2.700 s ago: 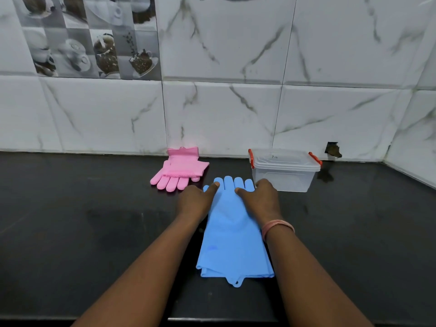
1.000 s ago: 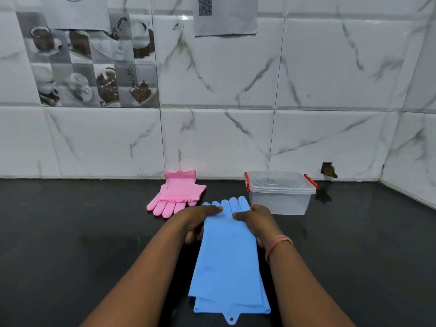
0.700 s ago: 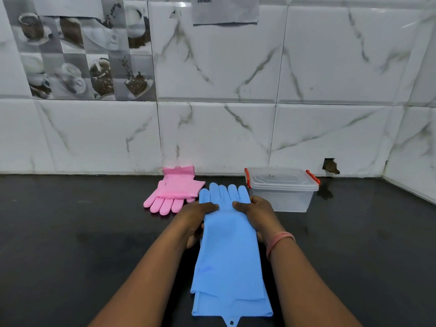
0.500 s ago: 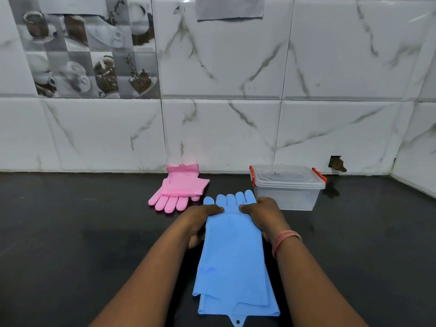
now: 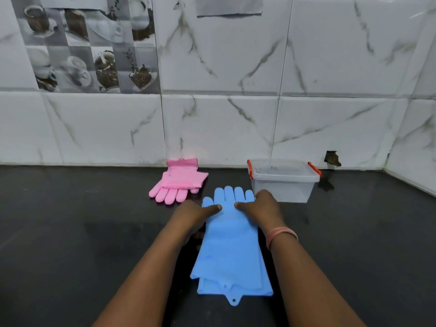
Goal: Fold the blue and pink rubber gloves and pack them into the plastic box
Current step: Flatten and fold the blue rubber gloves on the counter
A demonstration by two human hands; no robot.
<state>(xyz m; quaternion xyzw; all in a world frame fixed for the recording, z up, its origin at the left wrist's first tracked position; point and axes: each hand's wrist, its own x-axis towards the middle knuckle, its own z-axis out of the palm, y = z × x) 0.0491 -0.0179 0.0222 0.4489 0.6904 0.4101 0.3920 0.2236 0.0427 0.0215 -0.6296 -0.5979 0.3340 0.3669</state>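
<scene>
The blue rubber gloves (image 5: pixel 230 253) lie stacked flat on the black counter, fingers pointing toward the wall and cuffs toward me. My left hand (image 5: pixel 191 214) grips their left edge near the finger end, thumb on top. My right hand (image 5: pixel 262 207) grips the right edge the same way. The pink gloves (image 5: pixel 180 182) lie folded on the counter to the back left, near the wall. The clear plastic box (image 5: pixel 283 182) with its lid on and red clips stands to the back right, just behind my right hand.
The black counter (image 5: pixel 70 232) runs to a white marble-tiled wall (image 5: pixel 224 123) at the back and right. A small hole (image 5: pixel 331 158) shows in the wall behind the box.
My hands have stayed at the finger end of the blue gloves, shifting slightly on the edges. The view has tilted up and down; the pink gloves and box have not moved.
</scene>
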